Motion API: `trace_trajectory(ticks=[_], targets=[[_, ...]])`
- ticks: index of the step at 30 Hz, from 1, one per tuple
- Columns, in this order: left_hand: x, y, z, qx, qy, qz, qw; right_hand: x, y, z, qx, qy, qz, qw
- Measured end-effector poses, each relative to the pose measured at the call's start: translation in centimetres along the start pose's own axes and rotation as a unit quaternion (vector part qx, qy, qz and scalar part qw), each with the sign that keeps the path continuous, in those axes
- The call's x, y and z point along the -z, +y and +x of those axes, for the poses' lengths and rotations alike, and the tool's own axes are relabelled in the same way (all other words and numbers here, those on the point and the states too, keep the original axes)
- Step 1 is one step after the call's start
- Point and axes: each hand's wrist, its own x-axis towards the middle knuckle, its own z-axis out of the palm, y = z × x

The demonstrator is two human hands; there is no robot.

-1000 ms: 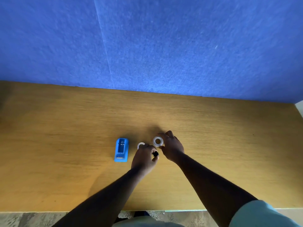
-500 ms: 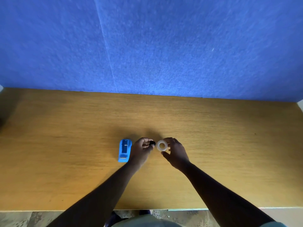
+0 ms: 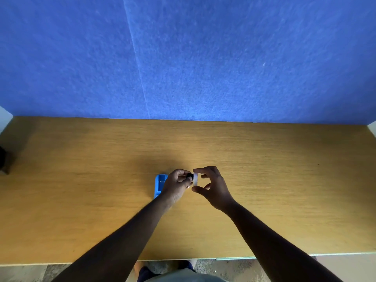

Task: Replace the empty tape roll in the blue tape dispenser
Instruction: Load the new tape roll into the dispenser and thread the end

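A wooden table runs across the view, backed by a blue felt panel with a vertical seam left of centre. A dark object sits at the table's far left edge; its kind cannot be told. Below the near edge, a speckled floor shows.

The dispenser lies on the table left of centre, long axis pointing away from the viewer. The left hand covers its right side, so only a strip of the blue body is visible.

Both forearms reach in from the bottom edge and converge above the table centre. The left hand is curled closed, its fingertips pinching a small black hub. The right hand grips the tape roll between the index finger on top and the thumb below; the other fingers are bent loosely behind. The roll is whitish and translucent, held edge-on to the camera, just right of the dispenser. The hub touches the roll's left face. Whether the hub is partly inside the roll's core cannot be told.
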Motion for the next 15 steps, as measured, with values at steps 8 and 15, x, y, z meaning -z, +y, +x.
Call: trace_trajectory(ticks=[8, 15], targets=[[2.2, 0.5, -1.2, -0.002, -0.025, -0.024, 0.999, 0.6, -1.0, -0.4, -0.04, -0.024, 0.091, 0.995], [4.2, 1.5, -2.1, -0.042, -0.016, 0.0, 0.999, 0.7, -2.3, -0.3, -0.067, -0.026, 0.195, 0.978]])
